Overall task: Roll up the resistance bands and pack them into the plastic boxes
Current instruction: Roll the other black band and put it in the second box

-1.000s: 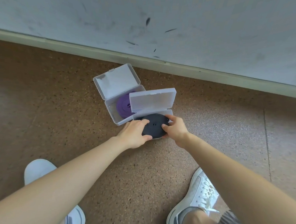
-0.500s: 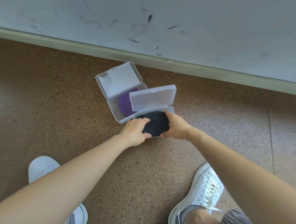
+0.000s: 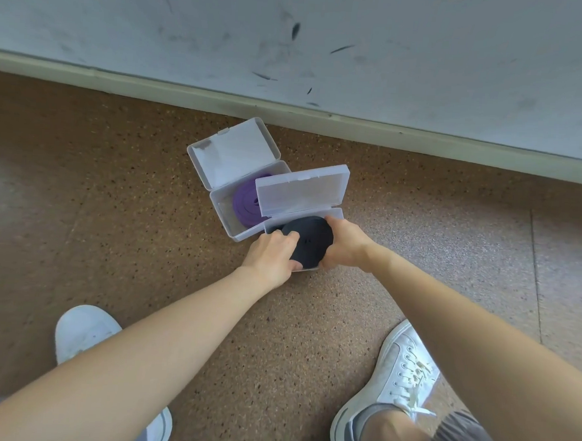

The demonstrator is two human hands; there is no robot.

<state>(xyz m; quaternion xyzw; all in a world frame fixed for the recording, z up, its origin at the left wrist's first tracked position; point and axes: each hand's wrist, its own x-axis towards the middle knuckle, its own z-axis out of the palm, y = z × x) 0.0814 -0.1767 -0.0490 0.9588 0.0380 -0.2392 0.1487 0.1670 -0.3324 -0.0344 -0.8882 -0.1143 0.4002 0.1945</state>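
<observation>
Two small rectangular boxes of frosted, see-through plastic are set on the floor (image 3: pixel 128 244), a brown, speckled, cork-like surface. Both have rounded corners and hinged lids raised open. In the far box (image 3: pixel 234 153) a purple band (image 3: pixel 246 202) is coiled into a flat roll. The near box (image 3: pixel 301 192) is placed just in front and to the right, and its lid partly covers the purple roll.

The black band (image 3: pixel 312 240) is wound into a thick, matte, oval disc with a small hole at its centre. It is held tilted in the tray of the near box, with its lower edge over the front rim. It is gripped from both sides. The left hand (image 3: pixel 272 258) is curled round its left edge, and the right hand (image 3: pixel 347 246) is wrapped round its right edge by the tray's right wall.

A pale skirting board (image 3: pixel 390 132) and a grey, scuffed wall (image 3: pixel 226 29) are seen close behind the far lid. Speckled floor is spread wide on either side of the boxes. Two white shoes, one on the left (image 3: pixel 85 334) and one on the right (image 3: pixel 399 373), are planted well apart from them, nearer the person.
</observation>
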